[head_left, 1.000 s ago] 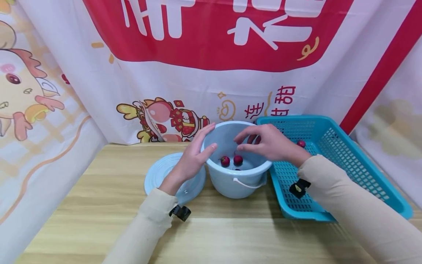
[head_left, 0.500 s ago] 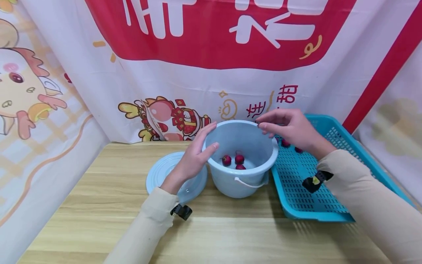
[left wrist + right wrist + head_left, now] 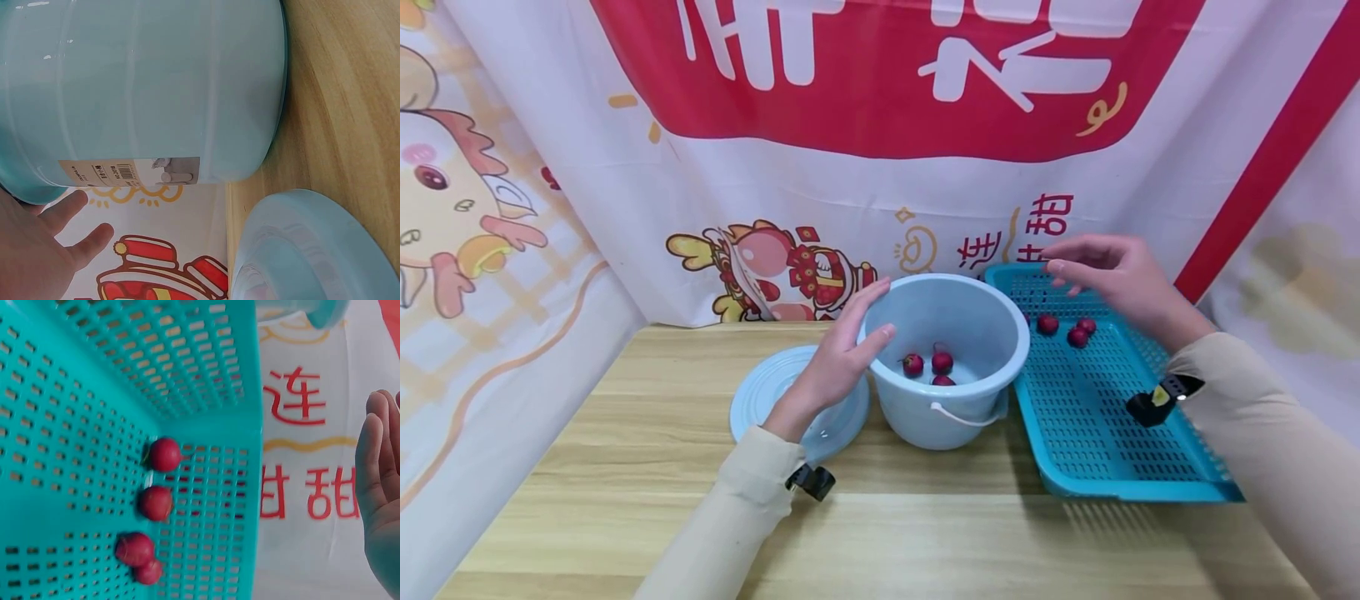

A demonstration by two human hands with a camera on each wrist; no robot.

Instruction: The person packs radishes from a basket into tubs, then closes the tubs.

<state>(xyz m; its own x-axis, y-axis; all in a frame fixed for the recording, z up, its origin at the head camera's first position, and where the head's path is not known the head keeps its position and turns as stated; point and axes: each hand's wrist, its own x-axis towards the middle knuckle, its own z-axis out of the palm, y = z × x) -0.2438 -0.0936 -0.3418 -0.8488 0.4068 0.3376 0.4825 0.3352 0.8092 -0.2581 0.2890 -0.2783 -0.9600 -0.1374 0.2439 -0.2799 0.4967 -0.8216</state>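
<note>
Teal basket [image 3: 1138,489] lies below the right hand [image 3: 1112,271], whose loosely parted fingers hold nothing. Pale-blue bucket [image 3: 917,417] touches the left hand [image 3: 846,350], fingers outstretched. Radishes [image 3: 1048,324] lie beneath the right hand; three bucket radishes [image 3: 942,362] sit right of the left.

Toward the table's [image 3: 880,542] back edge stands a bucket [image 3: 910,417], radishes [image 3: 942,362] inside, lid [image 3: 763,396] on its left, basket [image 3: 1082,417] on its right, more radishes [image 3: 1077,337] toward the basket's back.

Booth with printed cloth walls [image 3: 775,187]
</note>
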